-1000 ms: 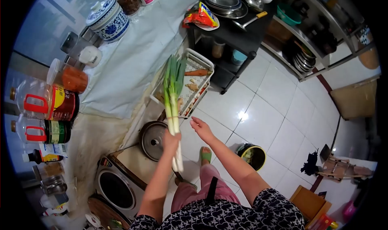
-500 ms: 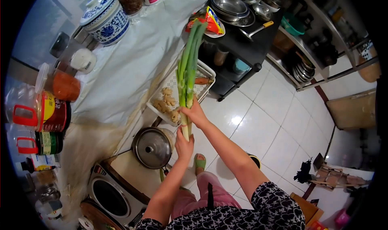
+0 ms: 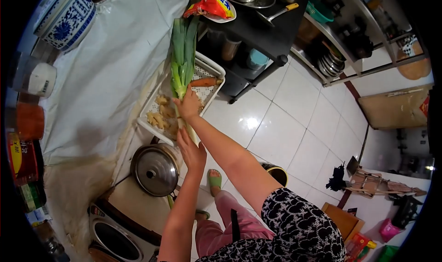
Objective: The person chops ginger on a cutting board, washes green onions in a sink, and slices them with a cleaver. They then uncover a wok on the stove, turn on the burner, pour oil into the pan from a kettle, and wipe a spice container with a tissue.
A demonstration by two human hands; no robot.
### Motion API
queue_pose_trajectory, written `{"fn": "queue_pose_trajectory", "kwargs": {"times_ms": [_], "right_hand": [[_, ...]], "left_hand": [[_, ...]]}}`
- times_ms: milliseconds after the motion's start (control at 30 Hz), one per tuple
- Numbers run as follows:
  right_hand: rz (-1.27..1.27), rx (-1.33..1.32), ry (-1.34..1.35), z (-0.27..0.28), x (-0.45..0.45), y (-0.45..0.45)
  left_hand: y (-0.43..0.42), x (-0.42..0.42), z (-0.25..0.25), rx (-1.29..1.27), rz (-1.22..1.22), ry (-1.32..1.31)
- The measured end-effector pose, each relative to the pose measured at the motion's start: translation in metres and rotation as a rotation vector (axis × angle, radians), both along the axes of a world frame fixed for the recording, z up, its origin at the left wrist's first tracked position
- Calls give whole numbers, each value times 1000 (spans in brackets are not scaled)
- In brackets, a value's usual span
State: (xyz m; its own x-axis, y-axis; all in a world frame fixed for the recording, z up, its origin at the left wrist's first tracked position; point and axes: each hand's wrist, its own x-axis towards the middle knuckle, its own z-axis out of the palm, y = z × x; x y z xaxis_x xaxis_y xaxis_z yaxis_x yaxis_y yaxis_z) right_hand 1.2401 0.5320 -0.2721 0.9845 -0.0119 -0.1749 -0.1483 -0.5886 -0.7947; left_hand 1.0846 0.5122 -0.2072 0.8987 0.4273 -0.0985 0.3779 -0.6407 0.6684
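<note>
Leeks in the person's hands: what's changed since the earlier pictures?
The leeks have moved away from the person, farther over the basket. The right hand, free at first, has taken hold; the left hand has opened its grip. The carrot stayed in the basket.

Floor point(image 3: 285, 123): glossy white tile, dark grout, bright light reflection point(image 3: 251, 123) mid-floor. White wall point(image 3: 370, 86), dark red baseboard point(image 3: 352, 90) on the right. Pale sheet point(image 3: 124, 45) over the desk point(image 3: 73, 179), near end uncovered and brownish. Black tiered cart point(image 3: 271, 41) beside its far right corner; metal rack point(image 3: 328, 35) beyond. Orange-brown wooden furniture piece point(image 3: 343, 223) lower right.
</note>
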Motion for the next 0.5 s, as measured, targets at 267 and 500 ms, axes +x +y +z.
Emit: {"fn": "queue_pose_trajectory", "kwargs": {"times_ms": [267,500], "right_hand": [[-99,45,-210,-17,-13,-12],[-514,323,-251,-14,-165,-103]], "left_hand": [[6,-68,9,88,-11,-97],[25,-184,7,-458,251,-14]]}}
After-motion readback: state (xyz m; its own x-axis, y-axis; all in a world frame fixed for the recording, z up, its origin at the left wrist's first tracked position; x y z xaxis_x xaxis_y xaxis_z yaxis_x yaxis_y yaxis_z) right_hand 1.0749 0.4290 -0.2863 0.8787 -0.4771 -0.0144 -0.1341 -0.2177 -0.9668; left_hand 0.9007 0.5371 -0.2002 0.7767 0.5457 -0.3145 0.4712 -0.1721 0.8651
